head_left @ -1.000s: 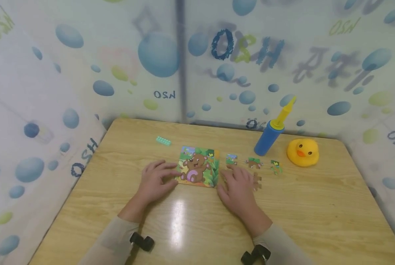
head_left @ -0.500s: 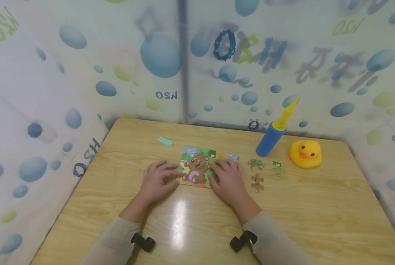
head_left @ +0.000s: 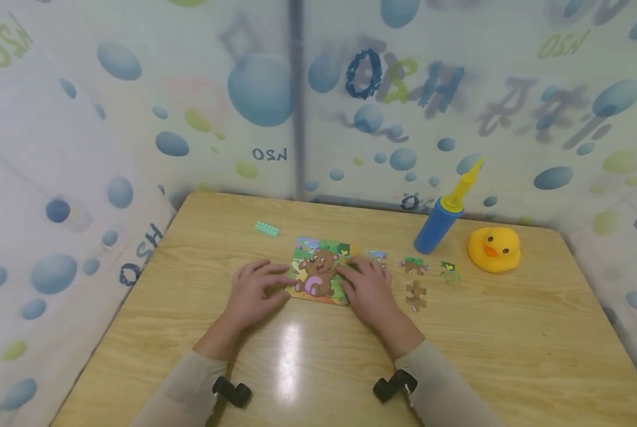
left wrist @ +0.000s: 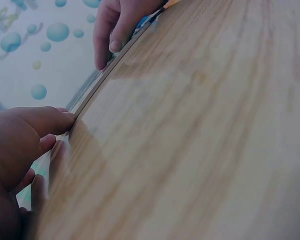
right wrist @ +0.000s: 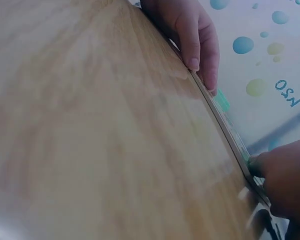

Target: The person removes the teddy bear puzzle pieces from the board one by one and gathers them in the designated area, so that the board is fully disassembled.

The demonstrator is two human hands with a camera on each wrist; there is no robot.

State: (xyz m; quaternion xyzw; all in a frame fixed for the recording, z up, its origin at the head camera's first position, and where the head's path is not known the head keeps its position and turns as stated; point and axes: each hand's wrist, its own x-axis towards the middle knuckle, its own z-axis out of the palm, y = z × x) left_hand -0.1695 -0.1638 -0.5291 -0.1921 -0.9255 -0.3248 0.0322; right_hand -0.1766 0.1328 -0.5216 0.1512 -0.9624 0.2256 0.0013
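A bear picture puzzle (head_left: 317, 279) lies flat on the table between both hands. At its left edge rests my left hand (head_left: 257, 293), fingers spread and relaxed, fingertips touching the side. My right hand (head_left: 372, 293) lies over the puzzle's right edge with its fingers loosely bent and covers part of that side. In the left wrist view, the left thumb (left wrist: 57, 122) meets the thin board edge. To the right lie loose puzzle pieces: a brown one (head_left: 416, 295), a brown-and-green one (head_left: 414, 265), a green one (head_left: 449, 273) and a blue-topped one (head_left: 378, 256) partly hidden by the right hand.
A mint-green toy brick (head_left: 267, 228) sits behind the puzzle on the left. At the back right stand a blue-and-yellow hand pump (head_left: 438, 224) and a yellow rubber duck (head_left: 493, 249). A bubble-patterned wall borders the wooden table (head_left: 484, 362) behind.
My right hand has moved left from over the loose pieces onto the puzzle's right edge, uncovering the brown piece. The left hand has stayed at the left edge.
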